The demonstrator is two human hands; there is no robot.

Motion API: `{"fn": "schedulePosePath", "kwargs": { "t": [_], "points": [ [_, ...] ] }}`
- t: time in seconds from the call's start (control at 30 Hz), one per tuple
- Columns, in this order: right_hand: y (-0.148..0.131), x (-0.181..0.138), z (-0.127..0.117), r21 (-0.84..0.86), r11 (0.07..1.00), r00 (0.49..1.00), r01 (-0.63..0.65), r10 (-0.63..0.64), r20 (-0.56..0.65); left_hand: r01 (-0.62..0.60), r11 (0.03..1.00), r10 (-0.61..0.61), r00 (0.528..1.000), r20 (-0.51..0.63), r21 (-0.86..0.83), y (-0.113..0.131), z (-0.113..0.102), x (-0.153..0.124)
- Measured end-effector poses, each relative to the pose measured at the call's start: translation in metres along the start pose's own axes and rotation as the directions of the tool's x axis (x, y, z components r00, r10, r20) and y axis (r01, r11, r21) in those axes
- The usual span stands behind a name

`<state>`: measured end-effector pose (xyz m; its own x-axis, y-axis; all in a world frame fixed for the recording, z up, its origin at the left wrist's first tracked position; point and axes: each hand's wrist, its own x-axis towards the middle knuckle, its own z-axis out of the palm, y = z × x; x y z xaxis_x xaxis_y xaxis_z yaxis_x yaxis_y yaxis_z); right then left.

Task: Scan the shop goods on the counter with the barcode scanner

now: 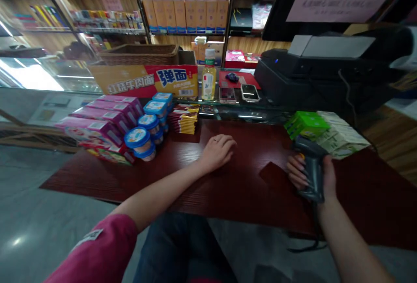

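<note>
My right hand (329,179) is wrapped round the grip of a dark grey barcode scanner (314,174), held above the right part of the brown counter (228,187). A black cord hangs from the scanner's lower end. Beyond the scanner head lie bright green boxes (308,123) and pale green-white boxes (345,137). My left hand (217,150) rests on the middle of the counter, palm down with loosely bent fingers, holding nothing. Closest to it is a stack of yellow and dark red packets (185,120). Blue-lidded tubs (138,139) stand stacked left of those packets.
Pink-purple boxes (94,129) are piled at the left end. Behind the counter are a carton (124,81), a bottle of yellow drink (209,77), a white phone (250,93) and a black machine (312,79) under a monitor. Boxes (185,16) line the back shelves.
</note>
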<state>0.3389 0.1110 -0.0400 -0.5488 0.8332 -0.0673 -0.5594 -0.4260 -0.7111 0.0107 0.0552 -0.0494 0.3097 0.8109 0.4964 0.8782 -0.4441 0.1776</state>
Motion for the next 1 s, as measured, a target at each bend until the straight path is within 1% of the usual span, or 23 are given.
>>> {"fn": "schedulePosePath", "kwargs": {
  "t": [0.07, 0.17, 0.23, 0.33, 0.43, 0.5, 0.57, 0.6, 0.67, 0.77, 0.83, 0.9, 1.0],
  "points": [
    [0.019, 0.013, 0.018, 0.054, 0.998, 0.997, -0.027, 0.023, 0.073, 0.1, 0.991, -0.088, 0.987, -0.134, 0.089, -0.03, -0.02, -0.023],
    [0.052, 0.037, 0.047, 0.068, 0.991, 0.973, -0.118, 0.101, 0.209, 0.263, 0.952, -0.204, 0.926, -0.318, 0.154, -0.069, -0.041, -0.049],
    [0.074, 0.054, 0.068, 0.043, 0.982, 0.942, -0.183, 0.162, 0.292, 0.319, 0.934, -0.238, 0.891, -0.387, 0.161, -0.086, -0.05, -0.062],
    [0.102, 0.076, 0.096, 0.012, 0.967, 0.891, -0.256, 0.231, 0.391, 0.328, 0.934, -0.239, 0.871, -0.43, 0.144, -0.098, -0.058, -0.073],
    [0.121, 0.091, 0.117, -0.017, 0.956, 0.856, -0.293, 0.271, 0.44, 0.354, 0.929, -0.269, 0.845, -0.462, 0.108, -0.102, -0.057, -0.077],
    [0.127, 0.097, 0.124, -0.047, 0.951, 0.846, -0.305, 0.294, 0.444, 0.388, 0.918, -0.308, 0.826, -0.473, 0.078, -0.104, -0.055, -0.076],
    [0.128, 0.1, 0.126, -0.07, 0.948, 0.847, -0.309, 0.308, 0.433, 0.405, 0.913, -0.334, 0.814, -0.475, 0.052, -0.105, -0.054, -0.074],
    [0.127, 0.1, 0.126, -0.077, 0.949, 0.853, -0.306, 0.309, 0.421, 0.398, 0.916, -0.329, 0.815, -0.476, 0.047, -0.105, -0.055, -0.074],
    [0.125, 0.099, 0.125, -0.084, 0.953, 0.869, -0.29, 0.3, 0.394, 0.342, 0.937, -0.268, 0.84, -0.472, 0.077, -0.101, -0.059, -0.075],
    [0.123, 0.095, 0.126, -0.113, 0.957, 0.887, -0.266, 0.289, 0.359, 0.256, 0.943, -0.139, 0.882, -0.45, 0.211, -0.087, -0.069, -0.085],
    [0.123, 0.091, 0.128, -0.135, 0.958, 0.893, -0.253, 0.285, 0.349, 0.261, 0.918, -0.107, 0.889, -0.446, 0.298, -0.074, -0.075, -0.098],
    [0.124, 0.087, 0.13, -0.151, 0.959, 0.896, -0.241, 0.28, 0.346, 0.283, 0.891, -0.106, 0.889, -0.445, 0.354, -0.063, -0.08, -0.114],
    [0.125, 0.082, 0.131, -0.16, 0.961, 0.896, -0.226, 0.269, 0.353, 0.306, 0.866, -0.118, 0.893, -0.434, 0.396, -0.056, -0.085, -0.135]
  ]
}}
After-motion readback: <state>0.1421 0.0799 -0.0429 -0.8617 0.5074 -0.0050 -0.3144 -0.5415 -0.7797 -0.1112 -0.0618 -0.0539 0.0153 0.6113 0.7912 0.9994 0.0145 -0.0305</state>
